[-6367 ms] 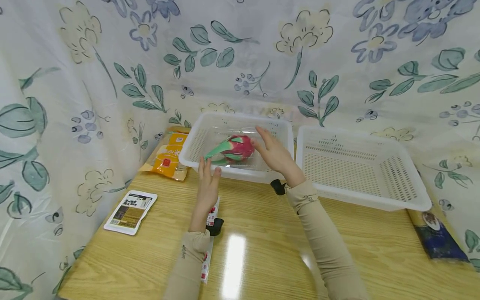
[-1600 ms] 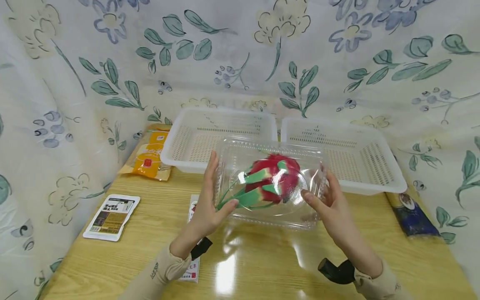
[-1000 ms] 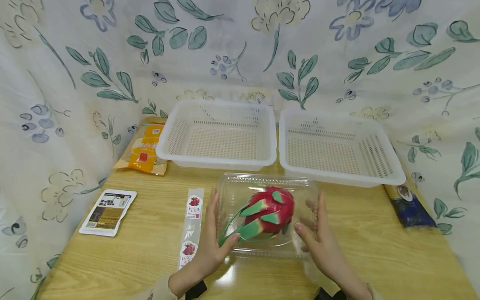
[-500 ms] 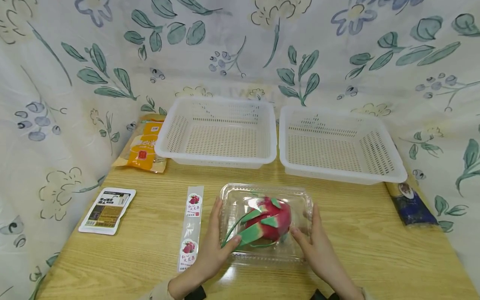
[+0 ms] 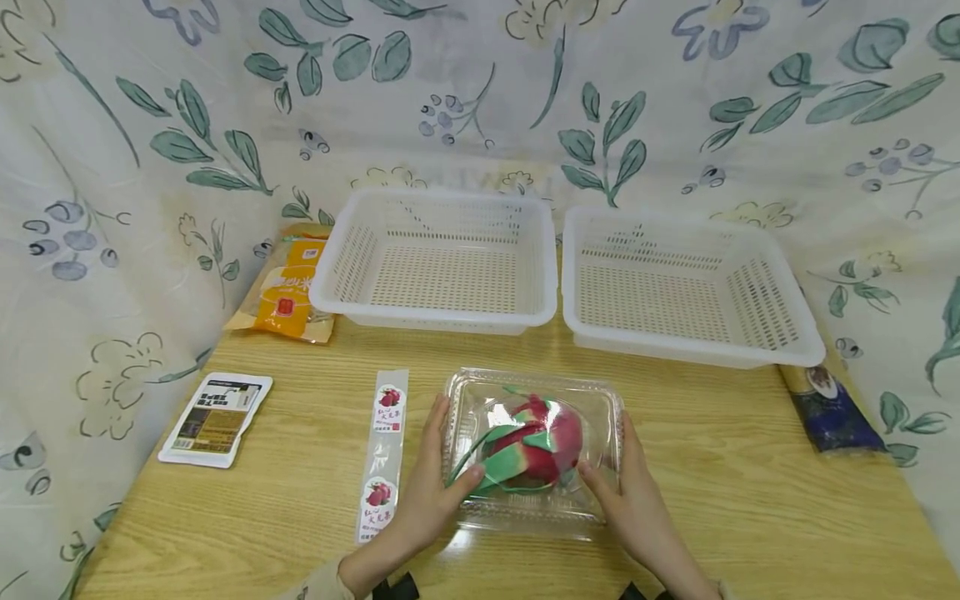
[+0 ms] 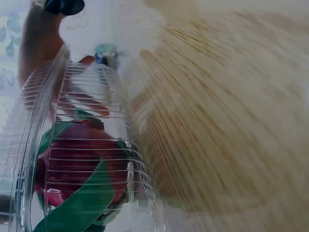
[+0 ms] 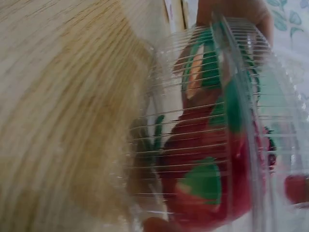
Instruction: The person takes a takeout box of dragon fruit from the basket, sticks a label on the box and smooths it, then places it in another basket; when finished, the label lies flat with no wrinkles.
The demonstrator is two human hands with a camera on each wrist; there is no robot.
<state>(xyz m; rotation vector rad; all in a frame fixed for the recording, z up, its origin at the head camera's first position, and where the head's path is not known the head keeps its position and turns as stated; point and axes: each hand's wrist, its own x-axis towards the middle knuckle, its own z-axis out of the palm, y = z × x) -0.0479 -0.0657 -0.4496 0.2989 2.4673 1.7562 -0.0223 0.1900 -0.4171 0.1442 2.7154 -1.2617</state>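
Near the desk's front edge, clear box [image 5: 534, 450]: resting on the desk [image 5: 712, 467], dragon fruit [image 5: 532, 442] inside.
Left hand [image 5: 427, 492]: clasps the box's left side.
Right hand [image 5: 626, 500]: clasps its right side.
Back edge: two white baskets [image 5: 442, 258].

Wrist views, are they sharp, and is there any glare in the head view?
Left wrist view: table streaked with blur, clear box ribs sharper. Right wrist view: soft throughout, fruit seen through ribbed plastic. Head view: sharp, glare on the box lid and on the table near its front edge; edges bowed.
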